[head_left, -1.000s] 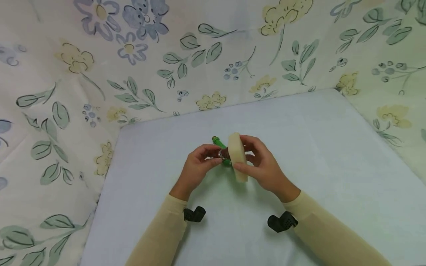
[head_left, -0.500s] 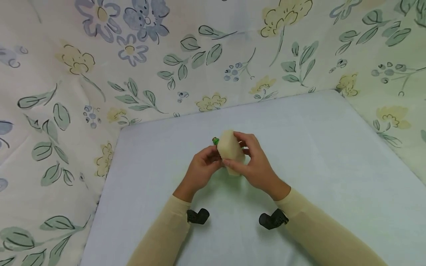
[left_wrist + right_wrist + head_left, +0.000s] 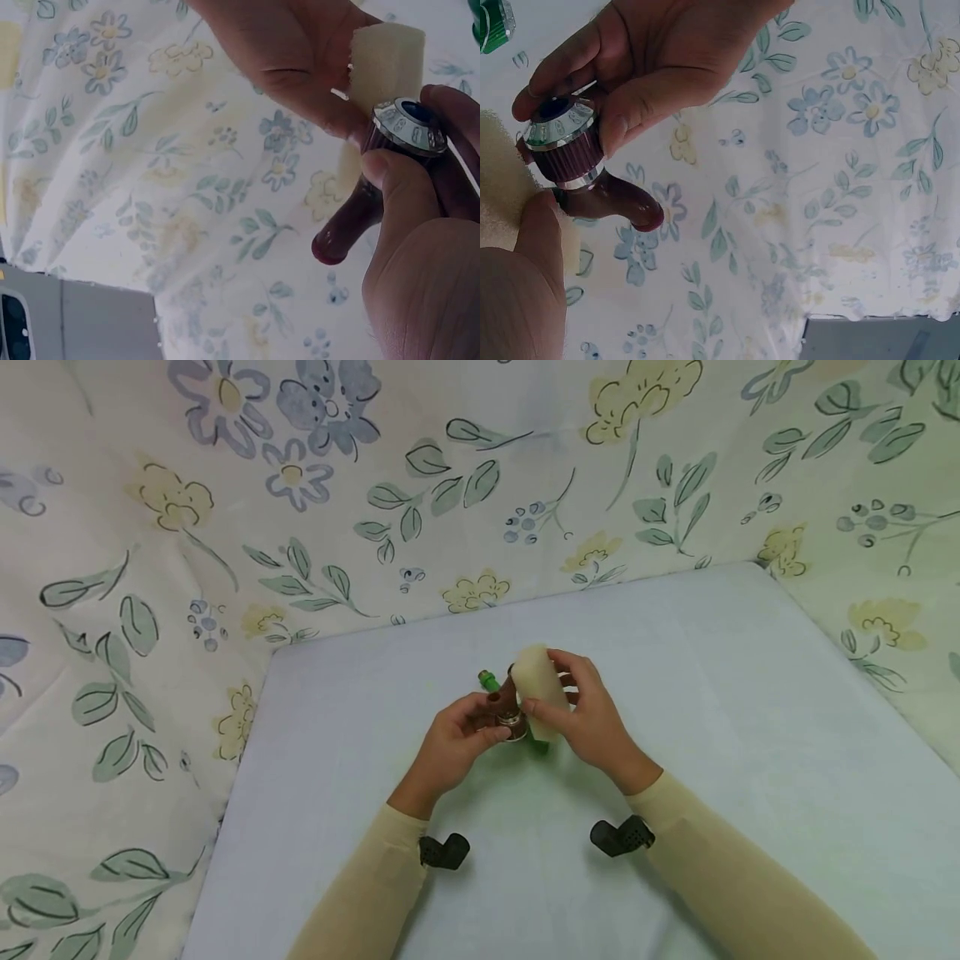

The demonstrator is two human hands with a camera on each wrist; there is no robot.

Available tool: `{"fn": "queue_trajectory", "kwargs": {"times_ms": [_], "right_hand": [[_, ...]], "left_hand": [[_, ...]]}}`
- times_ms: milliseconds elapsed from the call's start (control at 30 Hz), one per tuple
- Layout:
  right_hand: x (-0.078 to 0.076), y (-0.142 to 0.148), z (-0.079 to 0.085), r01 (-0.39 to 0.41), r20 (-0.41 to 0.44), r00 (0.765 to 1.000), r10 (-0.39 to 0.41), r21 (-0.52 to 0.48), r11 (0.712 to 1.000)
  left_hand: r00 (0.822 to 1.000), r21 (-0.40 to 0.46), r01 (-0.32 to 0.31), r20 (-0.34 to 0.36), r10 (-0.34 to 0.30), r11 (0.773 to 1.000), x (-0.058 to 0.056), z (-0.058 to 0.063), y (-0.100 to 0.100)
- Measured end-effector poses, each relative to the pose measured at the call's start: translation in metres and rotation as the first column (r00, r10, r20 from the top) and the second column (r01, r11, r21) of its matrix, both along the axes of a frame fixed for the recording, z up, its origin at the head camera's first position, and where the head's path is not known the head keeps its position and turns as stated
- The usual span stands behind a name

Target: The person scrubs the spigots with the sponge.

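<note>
My left hand (image 3: 453, 739) grips a brown tap (image 3: 506, 695) by its ribbed knob, which has a silver ring and a blue cap (image 3: 417, 112). The tap's curved spout (image 3: 634, 202) points away from the knob. A cream sponge (image 3: 542, 683) is in my right hand (image 3: 592, 714), thumb on its near face and fingers behind. It lies against the tap's side in the head view. In the right wrist view, my right thumb (image 3: 540, 232) overlaps the sponge's edge close to the tap. Part of the tap's body is hidden behind my fingers and the sponge.
Behind both hands a green object (image 3: 489, 682) with a brassy end lies on the white-covered table (image 3: 712, 693), partly hidden by the tap and sponge. Flower-patterned cloth (image 3: 465, 510) hangs along the back and sides.
The sponge first swung left across the tap, covering it, then shifted back right and upward. The tap has turned and now shows more of its body. Both hands keep their hold.
</note>
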State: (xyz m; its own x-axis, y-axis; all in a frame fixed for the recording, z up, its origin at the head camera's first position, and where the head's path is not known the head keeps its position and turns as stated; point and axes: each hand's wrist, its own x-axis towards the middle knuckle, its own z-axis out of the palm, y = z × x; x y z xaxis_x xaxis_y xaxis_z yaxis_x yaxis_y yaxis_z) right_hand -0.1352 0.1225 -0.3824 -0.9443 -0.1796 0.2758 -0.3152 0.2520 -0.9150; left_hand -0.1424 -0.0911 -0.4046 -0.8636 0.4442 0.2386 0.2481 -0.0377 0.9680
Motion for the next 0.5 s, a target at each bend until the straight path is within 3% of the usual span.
{"fn": "queue_trajectory", "kwargs": {"times_ms": [200, 400, 500], "right_hand": [[0.000, 0.002, -0.005, -0.002, 0.039, 0.999, 0.002, 0.002, 1.000], [0.006, -0.002, -0.002, -0.111, 0.014, 0.994, 0.111, -0.007, 0.994], [0.010, -0.004, 0.001, -0.160, -0.021, 0.987, 0.160, -0.015, 0.987]], "left_hand": [[1.000, -0.004, -0.008, -0.004, 0.008, 1.000, 0.000, -0.001, 0.002], [1.000, 0.025, -0.019, -0.004, 0.019, 0.999, -0.004, -0.005, 0.002], [1.000, 0.059, -0.018, 0.011, 0.018, 0.998, -0.009, -0.014, 0.000]]}}
